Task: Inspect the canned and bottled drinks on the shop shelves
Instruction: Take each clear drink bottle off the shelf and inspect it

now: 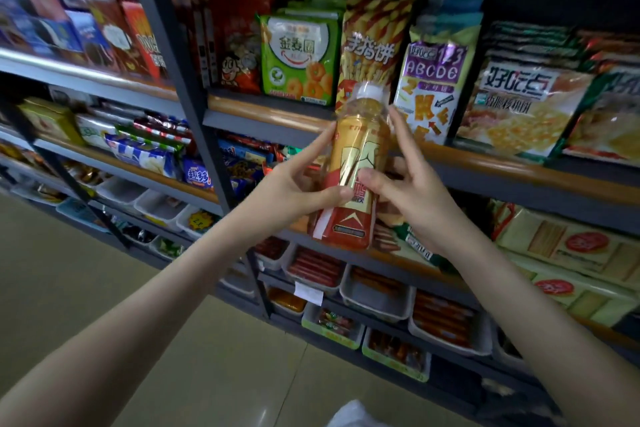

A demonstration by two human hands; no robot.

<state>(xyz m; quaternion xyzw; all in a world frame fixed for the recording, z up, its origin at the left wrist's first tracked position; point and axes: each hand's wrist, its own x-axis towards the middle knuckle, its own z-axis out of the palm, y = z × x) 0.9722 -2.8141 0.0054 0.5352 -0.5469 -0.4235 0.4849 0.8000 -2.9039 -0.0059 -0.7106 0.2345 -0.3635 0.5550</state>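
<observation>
Amber bottle [358, 163], white cap [370, 91], gold-and-red label [349, 204]

Left hand [294, 191] and right hand [412, 198] pinch the bottle [360, 149] at mid-body. White cap [369, 92] sits above the grip; snack shelf [485, 163] stands behind the grip.

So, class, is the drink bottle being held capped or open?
Capped: a white cap sits on the neck of the bottle, which the left hand and the right hand hold, cap upward.

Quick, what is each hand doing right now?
Left hand: holds the drink bottle, thumb on its label.
Right hand: holds the same drink bottle from the other side, thumb on its label.
</observation>
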